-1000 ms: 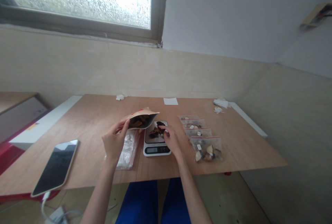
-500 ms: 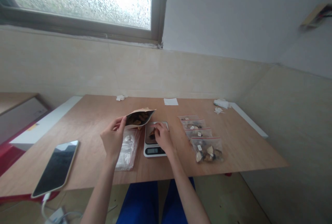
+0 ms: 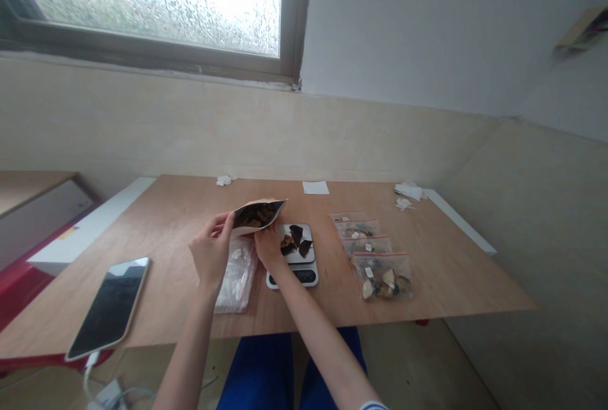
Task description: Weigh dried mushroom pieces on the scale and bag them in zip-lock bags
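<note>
Seated at a plywood table, the surface (image 3: 430, 270) running away under a rain-speckled window (image 3: 142, 4).

Left hand (image 3: 211, 255): grip pressed together, thumb and fingers pinching the left corner of a kraft-paper pouch (image 3: 259, 215). The pouch is held in the air above the near-left edge of the scale, tilted, its mouth open and showing brown pieces inside.

Right hand (image 3: 268, 248): fingers raised to the pouch's lower edge, touching it. Cannot tell whether they pinch it or only support it. This hand hangs over the left edge of the scale.

Digital kitchen scale (image 3: 308, 275): sits just right of the hands. Its platform carries dark brown pieces (image 3: 295, 237), a small heap of flat, angular bits.

Right of the scale: four zip bags in a row running far to near, each with a small white tag; the nearest zip bag (image 3: 381, 277) shows pale and dark chunks.

Left of the scale, beneath the left hand: a pile of clear plastic bags (image 3: 236, 283).

Near-left corner: a smartphone (image 3: 108, 308), face up, with a white cable (image 3: 88, 381) trailing off the edge.

Far edge: a white paper slip (image 3: 316, 187).
</note>
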`<state>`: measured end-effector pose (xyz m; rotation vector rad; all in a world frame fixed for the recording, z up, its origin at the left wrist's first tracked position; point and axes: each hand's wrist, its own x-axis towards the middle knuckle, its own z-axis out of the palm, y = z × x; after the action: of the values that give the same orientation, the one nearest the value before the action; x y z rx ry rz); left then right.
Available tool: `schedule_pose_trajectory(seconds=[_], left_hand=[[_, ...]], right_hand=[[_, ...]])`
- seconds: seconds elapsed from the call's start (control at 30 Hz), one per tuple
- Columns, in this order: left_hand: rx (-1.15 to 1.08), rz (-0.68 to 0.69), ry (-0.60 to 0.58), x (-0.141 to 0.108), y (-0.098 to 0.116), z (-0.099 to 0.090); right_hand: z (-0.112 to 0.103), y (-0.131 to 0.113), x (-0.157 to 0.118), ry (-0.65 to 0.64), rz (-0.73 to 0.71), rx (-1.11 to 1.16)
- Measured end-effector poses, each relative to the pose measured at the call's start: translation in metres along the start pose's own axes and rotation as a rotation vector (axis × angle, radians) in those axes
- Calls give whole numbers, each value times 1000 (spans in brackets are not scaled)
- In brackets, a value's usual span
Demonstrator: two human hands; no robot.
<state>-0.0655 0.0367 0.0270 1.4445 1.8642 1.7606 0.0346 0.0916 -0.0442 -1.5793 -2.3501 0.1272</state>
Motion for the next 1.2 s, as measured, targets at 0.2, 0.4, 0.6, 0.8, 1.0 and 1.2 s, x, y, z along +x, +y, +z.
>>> schedule_pose_trajectory(seconds=[0.2,0.4,0.6,0.8,1.0,1.2], left_hand=[[29,11,1,1,2,0],[60,5,32,6,4,0],[44,3,41,6,4,0],[38,-4,23,3,5,-1],[23,-2,6,1,2,-1],[-25,5,-66,-7,-7,-2]], right_hand=[[-7,-5,-7,-9,28,-19],[-26,-7,-18,31,54,-5],[-53,24,-23,50,211,56],[-62,60,-30,-81,181,169],[-70,75,-42,177,146,424],[-107,54,-53,466,-34,833]])
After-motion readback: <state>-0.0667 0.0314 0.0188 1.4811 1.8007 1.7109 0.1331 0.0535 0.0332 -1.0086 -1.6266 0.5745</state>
